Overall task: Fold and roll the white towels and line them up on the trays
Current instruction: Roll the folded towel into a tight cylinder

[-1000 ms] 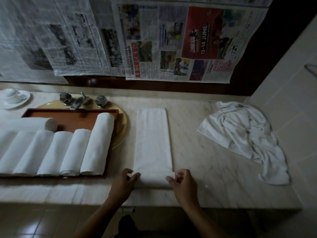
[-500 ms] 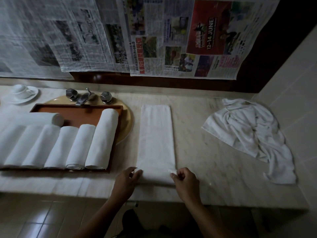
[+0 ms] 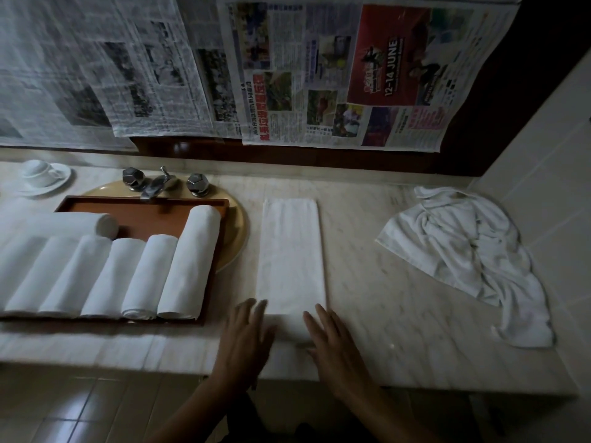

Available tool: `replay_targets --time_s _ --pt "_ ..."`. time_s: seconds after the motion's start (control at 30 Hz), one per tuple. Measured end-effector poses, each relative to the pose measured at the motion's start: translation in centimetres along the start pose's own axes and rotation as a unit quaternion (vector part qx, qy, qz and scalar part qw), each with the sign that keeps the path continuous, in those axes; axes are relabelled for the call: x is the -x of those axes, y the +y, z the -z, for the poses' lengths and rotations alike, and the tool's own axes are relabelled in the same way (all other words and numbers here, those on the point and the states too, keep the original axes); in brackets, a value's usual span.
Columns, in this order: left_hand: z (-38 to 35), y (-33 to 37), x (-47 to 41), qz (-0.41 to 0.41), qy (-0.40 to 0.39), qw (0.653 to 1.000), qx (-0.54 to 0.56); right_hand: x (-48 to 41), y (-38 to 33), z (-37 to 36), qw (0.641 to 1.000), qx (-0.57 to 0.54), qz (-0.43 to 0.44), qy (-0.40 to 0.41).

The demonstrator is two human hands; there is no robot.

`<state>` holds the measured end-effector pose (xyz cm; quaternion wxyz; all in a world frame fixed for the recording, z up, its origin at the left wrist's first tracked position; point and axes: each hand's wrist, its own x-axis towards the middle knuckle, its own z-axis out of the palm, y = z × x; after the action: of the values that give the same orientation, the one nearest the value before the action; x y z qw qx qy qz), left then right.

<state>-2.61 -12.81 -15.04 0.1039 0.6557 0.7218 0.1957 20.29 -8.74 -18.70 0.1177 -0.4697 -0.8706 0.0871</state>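
Left hand (image 3: 246, 340) and right hand (image 3: 332, 346) (both flat) rest on the folded towel (image 3: 291, 251).

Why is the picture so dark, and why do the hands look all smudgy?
Head view: dim light, so the floor sinks into shadow, while the rolled towels and the folded towel stand out pale. Head view: the left hand and right hand are smeared with blur. Head view: the wide lens bends the newspaper and counter near the edges.

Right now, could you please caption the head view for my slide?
Left hand and right hand, open, touch a folded towel beside the tray of rolled towels.
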Motion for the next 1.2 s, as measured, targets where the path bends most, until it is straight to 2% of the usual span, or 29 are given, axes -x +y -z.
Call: replay_targets --time_s 0.07,0.13,0.3,0.4,0.47,0.67,0.77,0.9,1.07,1.13,1.2 --pt "-1.2 0.5 0.4 -0.081 -0.035 0.994 -0.067 -0.3 0.0 -0.2 1.000 0.012 -0.001 -0.012" --pt "-2.4 0.0 0.1 -0.115 -0.080 0.984 -0.107 -1.0 0.1 -0.2 0.999 0.025 0.006 -0.023" --pt "-2.1 -1.7 -2.6 -0.118 -0.144 0.977 -0.106 -3.1 1.0 1.1 0.997 0.007 0.005 -0.073" --pt "-0.7 -1.6 -3.4 -0.133 -0.190 0.967 -0.110 -4.3 1.1 2.8 0.990 -0.023 0.014 -0.141" --pt "0.1 -1.9 -3.2 -0.126 -0.207 0.966 -0.093 -4.3 1.0 4.1 0.987 -0.040 0.013 -0.155" --pt "1.4 -3.6 0.4 -0.119 -0.222 0.968 0.022 -1.7 1.3 5.9 0.967 -0.092 -0.062 -0.230" --pt "1.5 -3.8 1.3 -0.098 -0.219 0.968 0.076 -1.1 1.8 5.8 0.951 -0.158 -0.098 -0.247" --pt "1.5 -3.8 0.9 -0.039 -0.198 0.970 0.135 -1.6 2.5 6.1 0.947 -0.210 -0.108 -0.220" --pt "1.9 -3.1 0.0 0.062 -0.237 0.946 0.214 -1.7 2.0 5.8 0.937 -0.262 -0.159 -0.170" --pt "1.7 -2.6 -0.3 0.095 -0.228 0.941 0.232 -1.3 1.1 5.2 0.945 -0.253 -0.184 -0.096" --pt "1.6 -2.1 -0.6 0.127 -0.202 0.937 0.255 -0.8 -0.1 4.8 0.974 -0.174 -0.143 -0.003"
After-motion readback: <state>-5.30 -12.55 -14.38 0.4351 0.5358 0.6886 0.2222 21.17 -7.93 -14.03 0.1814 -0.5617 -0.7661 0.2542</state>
